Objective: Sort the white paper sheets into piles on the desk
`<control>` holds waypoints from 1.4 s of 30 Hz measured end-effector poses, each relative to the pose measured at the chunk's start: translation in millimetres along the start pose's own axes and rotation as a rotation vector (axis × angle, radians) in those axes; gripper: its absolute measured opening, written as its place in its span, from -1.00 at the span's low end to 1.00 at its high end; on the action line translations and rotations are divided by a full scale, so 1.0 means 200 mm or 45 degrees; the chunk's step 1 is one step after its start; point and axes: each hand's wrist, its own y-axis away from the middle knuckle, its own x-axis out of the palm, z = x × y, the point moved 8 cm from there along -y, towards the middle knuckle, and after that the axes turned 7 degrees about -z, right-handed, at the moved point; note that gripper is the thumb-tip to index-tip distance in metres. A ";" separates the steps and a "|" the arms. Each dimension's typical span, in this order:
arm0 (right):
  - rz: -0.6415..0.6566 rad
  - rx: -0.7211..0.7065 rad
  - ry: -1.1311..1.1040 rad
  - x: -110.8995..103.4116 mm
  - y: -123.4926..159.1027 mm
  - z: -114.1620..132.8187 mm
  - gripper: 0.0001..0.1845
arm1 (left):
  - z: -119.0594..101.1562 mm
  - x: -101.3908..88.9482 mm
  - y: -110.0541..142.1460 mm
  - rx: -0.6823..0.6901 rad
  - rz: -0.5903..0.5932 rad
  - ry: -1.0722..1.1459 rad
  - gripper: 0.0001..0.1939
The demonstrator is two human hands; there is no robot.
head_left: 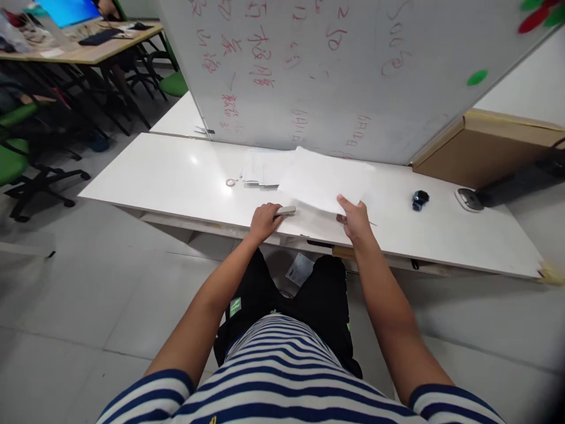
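My left hand [264, 221] is closed round a small pale stapler [286, 211] at the front of the white counter [185, 176]. The stapler's nose points right, toward the paper but apart from it. White sheets of paper [324, 176] are pinched at their near right corner by my right hand [355, 221], thumb on top. The sheets are tilted over the counter; how many there are I cannot tell. Behind and left of them lie more papers [265, 165], partly covered, with a dark strip along their near edge.
A whiteboard [309, 76] with red writing stands along the counter's back. To the right are a dark watch [419, 200], a computer mouse [469, 200] and a cardboard box [481, 147]. A small ring-shaped item [230, 182] lies left. Green chairs [174, 84] and a desk [88, 53] stand far left.
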 end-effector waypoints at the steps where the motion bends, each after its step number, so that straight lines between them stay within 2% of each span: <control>1: 0.012 -0.024 -0.046 0.10 -0.08 0.04 -0.56 | 0.00 0.00 0.00 0.008 -0.019 0.003 -0.70; 4: 0.140 0.007 0.021 0.40 -0.31 0.11 -0.62 | 0.01 -0.02 0.00 -0.028 -0.073 -0.016 -0.72; 7: 0.368 0.129 0.380 0.66 -0.48 0.07 -0.68 | 0.02 -0.02 0.01 -0.091 -0.105 -0.059 -0.72; 9: 0.354 0.057 0.750 0.73 -0.58 0.04 -0.71 | 0.02 -0.01 0.01 -0.101 -0.100 -0.064 -0.71; 12: 0.183 -0.318 1.164 0.77 -0.66 0.10 -0.64 | 0.03 0.01 0.01 -0.107 -0.078 -0.050 -0.70; 15: -0.089 -0.575 1.120 0.65 -0.67 0.16 -0.49 | 0.03 0.01 0.01 -0.112 -0.087 -0.047 -0.70; 18: -0.252 -0.709 1.002 0.41 -0.61 0.15 -0.44 | 0.03 0.00 0.01 -0.084 -0.094 -0.034 -0.70; 20: -0.193 -0.785 1.054 0.24 -0.55 0.11 -0.45 | 0.02 0.00 0.00 -0.057 -0.083 -0.021 -0.70; 22: 0.000 -0.840 1.180 0.10 -0.48 0.04 -0.42 | 0.02 -0.01 0.00 -0.035 -0.080 -0.010 -0.69; 25: 0.274 -0.916 1.374 -0.06 -0.38 -0.06 -0.28 | 0.01 -0.03 0.00 -0.019 -0.134 -0.002 -0.65; 27: 0.326 -0.963 1.485 -0.14 -0.35 -0.10 -0.28 | 0.00 -0.05 0.00 -0.033 -0.193 -0.013 -0.60; 31: 0.335 -1.145 1.658 -0.17 -0.31 -0.12 -0.52 | 0.02 -0.07 0.01 -0.111 -0.254 -0.048 -0.51; 34: 0.308 -1.259 1.809 -0.15 -0.29 -0.12 -0.55 | 0.03 -0.06 0.00 -0.120 -0.246 -0.051 -0.50; 38: 0.169 -1.242 1.991 -0.14 -0.28 -0.10 -0.51 | 0.04 -0.05 0.00 -0.108 -0.254 -0.025 -0.51; 42: -0.011 -1.176 1.930 -0.18 -0.28 -0.03 -0.51 | 0.04 -0.05 0.00 -0.103 -0.259 -0.012 -0.53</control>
